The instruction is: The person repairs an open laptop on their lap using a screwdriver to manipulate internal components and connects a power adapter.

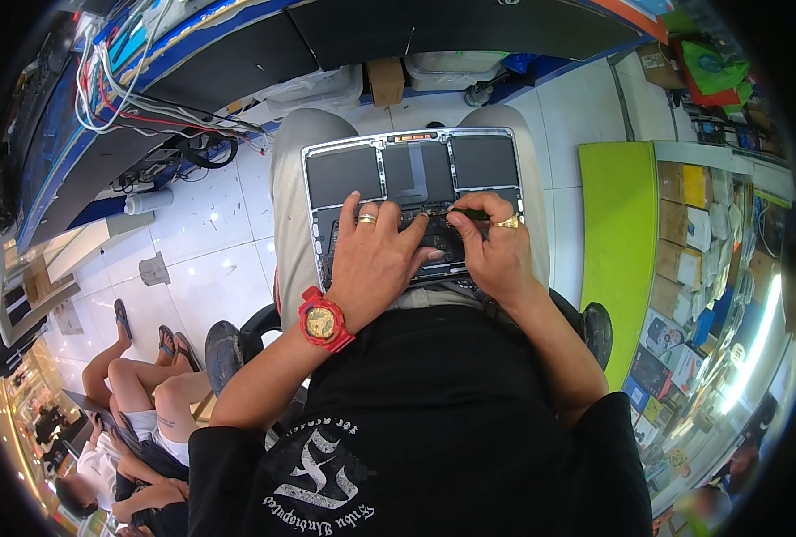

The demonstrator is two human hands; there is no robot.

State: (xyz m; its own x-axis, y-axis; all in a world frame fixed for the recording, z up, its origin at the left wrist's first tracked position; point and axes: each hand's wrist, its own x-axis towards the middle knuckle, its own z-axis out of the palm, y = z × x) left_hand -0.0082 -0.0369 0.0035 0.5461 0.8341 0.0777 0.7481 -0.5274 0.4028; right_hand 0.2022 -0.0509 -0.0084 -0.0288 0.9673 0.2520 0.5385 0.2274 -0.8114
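Note:
An opened laptop (510,159) lies across my lap with its inside facing up. Flat black battery cells (346,173) fill its far half, and a dark circuit board (326,242) shows in the near half, partly covered by my hands. My left hand (371,255) rests on the board with fingers spread, its index fingertip near the middle of the laptop. In a pinch, my right hand (501,259) holds a slim dark tool (472,215), its tip pointing left at the board near my left index finger. The tool's exact kind is too small to tell.
A dark workbench (362,34) curves across the far side, with loose cables (111,98) hanging at its left. Plastic bins and a cardboard box (385,82) sit beneath. A green-edged display case (614,224) stands at right. Other people (147,403) sit at lower left.

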